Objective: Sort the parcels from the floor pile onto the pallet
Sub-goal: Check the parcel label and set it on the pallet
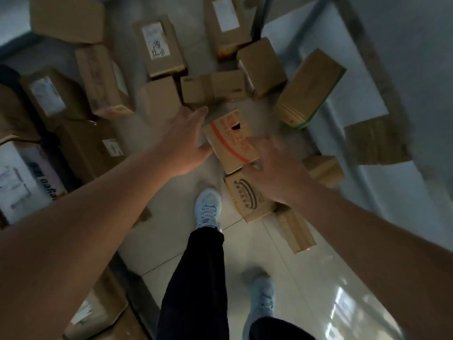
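Observation:
A cardboard parcel with red print (229, 141) lies in the floor pile, straight ahead of me. My left hand (186, 141) reaches to its left side with fingers spread, the thumb close to the box's left edge. My right hand (272, 168) is blurred and lies over the parcel's lower right corner with fingers spread; whether it touches is unclear. Directly below sits another parcel with a dark oval logo (247, 197). Several more brown parcels (161, 45) are scattered behind.
Stacked boxes crowd the left side, among them a white printed carton (22, 182). A green-edged box (308, 89) leans at the right. A small box (323, 169) and a long one (295, 229) lie near my right arm. My feet (208, 207) stand on pale tiles.

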Available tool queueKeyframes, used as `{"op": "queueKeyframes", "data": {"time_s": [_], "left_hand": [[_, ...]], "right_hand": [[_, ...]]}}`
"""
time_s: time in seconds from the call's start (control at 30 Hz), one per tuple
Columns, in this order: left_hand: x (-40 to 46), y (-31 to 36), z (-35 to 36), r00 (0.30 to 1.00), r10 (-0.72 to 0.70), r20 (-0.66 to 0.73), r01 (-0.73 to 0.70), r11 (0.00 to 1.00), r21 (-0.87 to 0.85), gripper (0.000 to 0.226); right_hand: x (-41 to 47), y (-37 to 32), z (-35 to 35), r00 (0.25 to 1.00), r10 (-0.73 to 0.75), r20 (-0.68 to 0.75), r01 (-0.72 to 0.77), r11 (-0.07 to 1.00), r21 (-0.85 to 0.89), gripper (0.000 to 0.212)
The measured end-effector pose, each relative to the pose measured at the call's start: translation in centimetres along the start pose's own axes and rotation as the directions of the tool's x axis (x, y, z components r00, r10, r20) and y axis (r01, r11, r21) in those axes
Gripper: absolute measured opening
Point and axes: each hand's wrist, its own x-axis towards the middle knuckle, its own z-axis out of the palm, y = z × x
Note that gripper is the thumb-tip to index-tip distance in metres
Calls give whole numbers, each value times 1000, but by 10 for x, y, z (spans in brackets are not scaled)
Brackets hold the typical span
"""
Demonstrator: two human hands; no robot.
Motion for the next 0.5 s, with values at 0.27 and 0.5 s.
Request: {"op": "queueKeyframes", "data": {"time_s": [0.27,0.5], "left_hand": [[104,-66,86,989,-87,116,85,996,29,65],[154,-111,170,970,-123,210,117,992,38,64]], "right_hand": [[130,28,82,991,124,54,-115,983,-141,85],[197,63,163,962,272,11,-264,942,-207,128]]}}
